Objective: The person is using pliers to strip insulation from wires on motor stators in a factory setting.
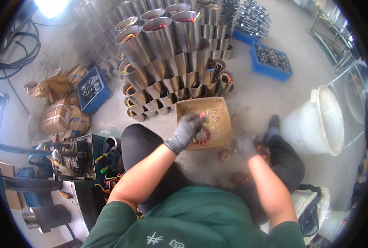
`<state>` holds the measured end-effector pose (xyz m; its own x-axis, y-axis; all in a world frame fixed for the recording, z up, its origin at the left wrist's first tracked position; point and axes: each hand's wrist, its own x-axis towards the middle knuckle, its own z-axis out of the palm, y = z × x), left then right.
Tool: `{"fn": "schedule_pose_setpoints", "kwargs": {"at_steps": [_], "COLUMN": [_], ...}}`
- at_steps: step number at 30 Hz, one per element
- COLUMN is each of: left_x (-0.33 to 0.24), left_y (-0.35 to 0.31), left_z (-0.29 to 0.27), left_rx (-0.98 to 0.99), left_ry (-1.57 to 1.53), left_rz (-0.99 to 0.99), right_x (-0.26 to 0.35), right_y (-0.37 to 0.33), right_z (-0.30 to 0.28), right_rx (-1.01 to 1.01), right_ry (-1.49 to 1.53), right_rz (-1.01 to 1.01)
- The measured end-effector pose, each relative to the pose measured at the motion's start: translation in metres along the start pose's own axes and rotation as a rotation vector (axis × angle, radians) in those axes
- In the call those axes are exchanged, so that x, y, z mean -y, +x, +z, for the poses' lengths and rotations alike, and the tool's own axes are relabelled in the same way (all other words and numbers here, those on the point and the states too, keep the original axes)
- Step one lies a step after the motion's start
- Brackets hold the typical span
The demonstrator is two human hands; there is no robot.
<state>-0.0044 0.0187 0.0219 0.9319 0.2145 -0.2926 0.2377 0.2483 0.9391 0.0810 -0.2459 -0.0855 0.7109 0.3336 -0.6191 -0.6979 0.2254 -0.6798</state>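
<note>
My left hand (187,130), in a grey knit glove, is closed over the near left part of an open cardboard box (224,108). A round part with red windings (203,135), like a motor stator, shows against its fingers and appears gripped. Small colourful scraps (215,120) cover the box bottom. My right hand (245,146), gloved too, is beside the box's near right corner; motion smears its fingers, so I cannot tell whether it holds anything. Below it on the floor lie a small ring-shaped part (224,155) and another dim round part (239,177).
Stacked metal cylinders (163,41) with coloured wires inside stand beyond the box. Blue crates of metal parts flank them, one at left (94,93) and one at right (270,62). A large white bucket (316,122) is at right; a machine (78,153) stands left.
</note>
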Motion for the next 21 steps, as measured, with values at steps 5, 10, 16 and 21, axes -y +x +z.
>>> {"fn": "schedule_pose_setpoints", "kwargs": {"at_steps": [5, 10, 16, 21], "left_x": [-0.078, -0.106, -0.075, -0.002], "left_y": [-0.051, -0.128, -0.241, -0.314], "left_z": [-0.051, -0.089, -0.154, -0.205], "left_rx": [-0.248, -0.478, -0.78, -1.019], "left_ry": [-0.066, 0.061, 0.079, -0.094], "left_rz": [0.353, 0.533, 0.379, -0.017], "right_x": [-0.047, -0.06, -0.162, -0.197], "right_y": [0.112, 0.133, 0.123, 0.158], "right_z": [-0.092, -0.123, -0.129, -0.169], "right_rx": [-0.189, -0.441, -0.44, -0.282], "right_ry": [-0.585, -0.841, -0.792, -1.071], "right_rz": [-0.551, 0.051, 0.144, 0.41]}}
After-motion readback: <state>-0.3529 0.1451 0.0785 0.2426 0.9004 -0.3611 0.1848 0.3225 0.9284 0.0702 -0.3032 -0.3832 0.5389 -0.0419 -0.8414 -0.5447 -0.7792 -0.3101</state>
